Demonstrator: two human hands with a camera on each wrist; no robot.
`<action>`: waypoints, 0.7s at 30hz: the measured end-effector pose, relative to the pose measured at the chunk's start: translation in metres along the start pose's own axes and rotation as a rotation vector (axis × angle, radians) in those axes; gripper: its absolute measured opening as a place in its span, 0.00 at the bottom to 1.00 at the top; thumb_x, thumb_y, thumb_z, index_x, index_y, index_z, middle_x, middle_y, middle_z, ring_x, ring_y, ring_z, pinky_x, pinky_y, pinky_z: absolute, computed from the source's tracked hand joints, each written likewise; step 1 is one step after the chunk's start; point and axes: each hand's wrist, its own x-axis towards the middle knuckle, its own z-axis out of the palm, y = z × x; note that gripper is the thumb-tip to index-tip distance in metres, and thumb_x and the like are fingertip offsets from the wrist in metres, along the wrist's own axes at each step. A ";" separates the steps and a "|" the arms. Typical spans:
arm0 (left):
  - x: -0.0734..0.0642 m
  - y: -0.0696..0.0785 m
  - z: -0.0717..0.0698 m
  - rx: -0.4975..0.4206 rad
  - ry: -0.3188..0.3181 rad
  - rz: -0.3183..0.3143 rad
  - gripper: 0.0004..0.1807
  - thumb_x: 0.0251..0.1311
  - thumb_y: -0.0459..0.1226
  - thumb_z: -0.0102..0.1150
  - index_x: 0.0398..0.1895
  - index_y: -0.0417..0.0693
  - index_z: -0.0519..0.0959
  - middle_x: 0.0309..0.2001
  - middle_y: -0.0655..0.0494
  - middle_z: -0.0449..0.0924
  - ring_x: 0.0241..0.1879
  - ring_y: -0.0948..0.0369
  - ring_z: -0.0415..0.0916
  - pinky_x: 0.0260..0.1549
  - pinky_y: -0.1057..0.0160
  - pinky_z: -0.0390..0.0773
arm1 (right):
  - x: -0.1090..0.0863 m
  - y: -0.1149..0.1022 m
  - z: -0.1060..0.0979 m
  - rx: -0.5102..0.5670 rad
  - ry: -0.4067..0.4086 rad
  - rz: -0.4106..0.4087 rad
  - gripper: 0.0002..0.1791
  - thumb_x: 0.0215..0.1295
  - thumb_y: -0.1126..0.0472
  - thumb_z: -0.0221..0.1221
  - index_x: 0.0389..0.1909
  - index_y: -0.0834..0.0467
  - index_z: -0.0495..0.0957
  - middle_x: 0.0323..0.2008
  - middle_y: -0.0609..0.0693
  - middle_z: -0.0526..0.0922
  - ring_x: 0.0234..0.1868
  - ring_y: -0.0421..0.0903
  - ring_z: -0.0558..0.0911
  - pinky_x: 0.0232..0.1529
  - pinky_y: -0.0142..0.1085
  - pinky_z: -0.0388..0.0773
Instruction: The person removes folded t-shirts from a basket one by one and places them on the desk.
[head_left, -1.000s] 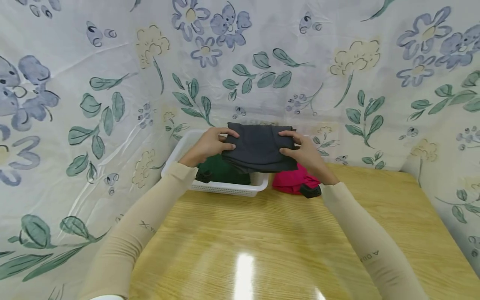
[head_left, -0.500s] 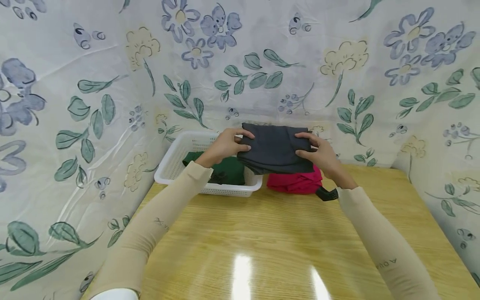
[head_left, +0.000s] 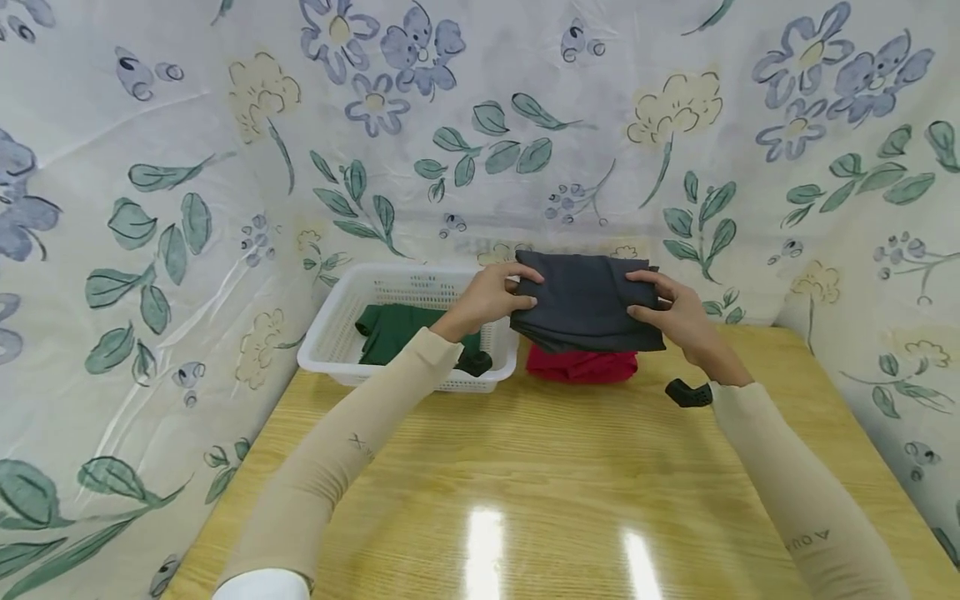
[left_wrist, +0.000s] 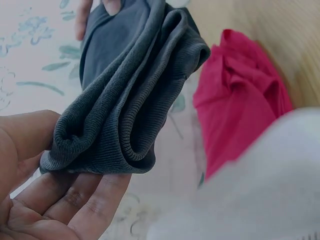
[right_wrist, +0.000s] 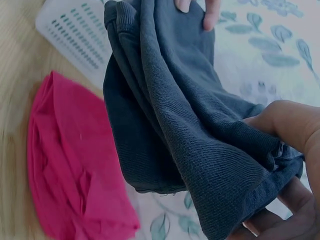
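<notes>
As the left hand [head_left: 486,302] and right hand [head_left: 688,323] grip its two ends, a dark grey cloth [head_left: 588,304] hangs folded above the wooden table [head_left: 480,467]

While both arms reach forward, the dark grey cloth is held toward the table's far side, one broad face to the head camera, long edges roughly level. Left grip narrow: thumb and fingers pinch the folded layers at the cloth's left end. Right grip likewise narrow, pinching the right end. Wrist views show several thick layers, looped at the folds, fabric finely ribbed.

Below it in the head view, a red cloth [head_left: 581,367] lies bundled and creased on the table, its upper part hidden by the grey. Just to its left stands a white basket [head_left: 330,367] with perforated walls. Inside: a green cloth [head_left: 397,325], partly covered from view by the left wrist. Small black piece [head_left: 475,363] near the left cuff, seen against the basket's front rim; second black piece [head_left: 688,393] at the right cuff. Beige sleeves [head_left: 360,442] on both arms, lettering on each. Floral sheet [head_left: 480,83] behind, blue flowers and green leaves on white. Two streaks of glare on the near tabletop.
</notes>
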 end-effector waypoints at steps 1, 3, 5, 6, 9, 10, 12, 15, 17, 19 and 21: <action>0.001 0.001 0.004 -0.001 0.001 0.006 0.17 0.67 0.31 0.67 0.57 0.49 0.83 0.61 0.45 0.79 0.48 0.55 0.84 0.43 0.58 0.84 | -0.001 0.002 -0.003 0.009 0.000 0.002 0.31 0.72 0.63 0.63 0.74 0.47 0.70 0.73 0.60 0.66 0.69 0.62 0.69 0.53 0.36 0.80; 0.005 0.002 0.013 -0.004 0.002 0.016 0.16 0.67 0.30 0.66 0.57 0.49 0.83 0.61 0.45 0.78 0.49 0.56 0.84 0.43 0.58 0.84 | -0.004 0.008 -0.010 0.011 0.009 0.008 0.31 0.72 0.62 0.63 0.74 0.46 0.70 0.73 0.61 0.65 0.70 0.63 0.68 0.50 0.31 0.80; 0.009 0.003 0.022 -0.007 0.001 0.026 0.16 0.67 0.30 0.66 0.57 0.49 0.83 0.64 0.46 0.76 0.51 0.55 0.83 0.45 0.59 0.84 | -0.007 0.013 -0.018 0.001 0.023 0.014 0.31 0.72 0.62 0.64 0.74 0.46 0.70 0.73 0.62 0.65 0.70 0.64 0.68 0.48 0.29 0.80; 0.010 0.003 0.027 -0.004 0.000 0.031 0.16 0.67 0.30 0.66 0.57 0.49 0.83 0.65 0.46 0.75 0.53 0.55 0.83 0.45 0.59 0.84 | -0.008 0.016 -0.021 -0.008 0.030 0.015 0.31 0.72 0.61 0.64 0.74 0.45 0.70 0.73 0.62 0.65 0.71 0.64 0.67 0.47 0.28 0.80; 0.016 0.003 0.040 0.005 0.000 0.045 0.16 0.67 0.30 0.66 0.57 0.49 0.83 0.67 0.47 0.72 0.57 0.53 0.80 0.48 0.59 0.83 | -0.014 0.022 -0.032 -0.035 0.054 0.014 0.31 0.72 0.60 0.64 0.74 0.44 0.70 0.74 0.62 0.64 0.70 0.64 0.68 0.46 0.27 0.79; 0.018 0.004 0.045 0.019 0.003 0.048 0.16 0.67 0.30 0.66 0.56 0.50 0.83 0.68 0.48 0.71 0.58 0.53 0.80 0.48 0.60 0.83 | -0.015 0.025 -0.035 -0.040 0.057 0.011 0.31 0.73 0.60 0.64 0.74 0.44 0.70 0.74 0.62 0.64 0.69 0.64 0.68 0.46 0.27 0.79; 0.022 0.004 0.054 0.017 0.005 0.054 0.16 0.67 0.30 0.66 0.56 0.50 0.83 0.68 0.49 0.71 0.58 0.53 0.80 0.46 0.60 0.83 | -0.018 0.030 -0.041 -0.049 0.070 0.011 0.31 0.73 0.59 0.64 0.74 0.44 0.70 0.74 0.62 0.64 0.69 0.63 0.68 0.46 0.27 0.79; 0.030 0.003 0.068 -0.011 0.004 0.060 0.16 0.66 0.28 0.67 0.55 0.49 0.84 0.67 0.49 0.71 0.56 0.54 0.81 0.44 0.61 0.84 | -0.024 0.037 -0.050 -0.070 0.091 0.020 0.31 0.73 0.58 0.64 0.75 0.44 0.69 0.75 0.62 0.63 0.69 0.63 0.68 0.46 0.26 0.78; 0.035 0.001 0.078 -0.053 -0.004 0.063 0.16 0.65 0.27 0.66 0.55 0.47 0.84 0.66 0.48 0.73 0.55 0.53 0.82 0.42 0.61 0.84 | -0.028 0.042 -0.055 -0.087 0.101 0.042 0.31 0.73 0.57 0.64 0.75 0.44 0.69 0.76 0.61 0.62 0.71 0.64 0.67 0.47 0.27 0.78; 0.040 -0.001 0.088 -0.072 -0.007 0.065 0.16 0.65 0.26 0.66 0.54 0.46 0.84 0.66 0.47 0.74 0.54 0.53 0.83 0.42 0.61 0.84 | -0.032 0.048 -0.061 -0.109 0.107 0.069 0.32 0.73 0.56 0.64 0.76 0.44 0.67 0.78 0.60 0.58 0.73 0.64 0.65 0.51 0.31 0.78; 0.044 -0.003 0.098 -0.090 -0.010 0.066 0.16 0.65 0.26 0.66 0.54 0.46 0.84 0.65 0.46 0.74 0.54 0.53 0.83 0.43 0.61 0.85 | -0.037 0.053 -0.067 -0.117 0.111 0.094 0.33 0.73 0.55 0.64 0.76 0.43 0.67 0.79 0.59 0.55 0.75 0.65 0.61 0.58 0.41 0.77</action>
